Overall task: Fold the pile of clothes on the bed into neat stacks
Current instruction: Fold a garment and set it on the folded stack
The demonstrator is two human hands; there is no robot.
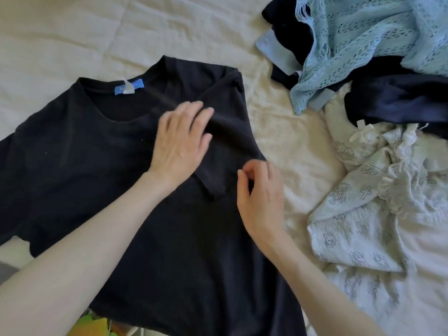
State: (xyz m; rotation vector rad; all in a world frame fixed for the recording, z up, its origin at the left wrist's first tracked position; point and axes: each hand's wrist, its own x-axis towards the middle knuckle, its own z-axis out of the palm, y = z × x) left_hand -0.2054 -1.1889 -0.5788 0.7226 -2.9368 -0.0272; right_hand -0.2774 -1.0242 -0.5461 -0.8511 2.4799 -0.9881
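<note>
A black T-shirt [84, 166] with a blue neck label lies flat on the cream bed, collar away from me. Its right sleeve [225, 151] is folded inward over the chest. My left hand [180, 139] lies flat with straight fingers on the shirt by the folded sleeve. My right hand [261, 197] hovers at the shirt's right edge, fingers loosely curled, thumb and forefinger close together; I cannot see any cloth between them. The unfolded pile sits at the right: a light blue lace knit [358, 44], dark navy garments [397, 98], and a pale printed garment [363, 214].
The cream quilted bedspread [121, 32] stretches bare to the upper left. A strip of bed [286, 141] separates the shirt from the pile. Something yellow-green [92, 326] peeks out under the shirt's bottom edge.
</note>
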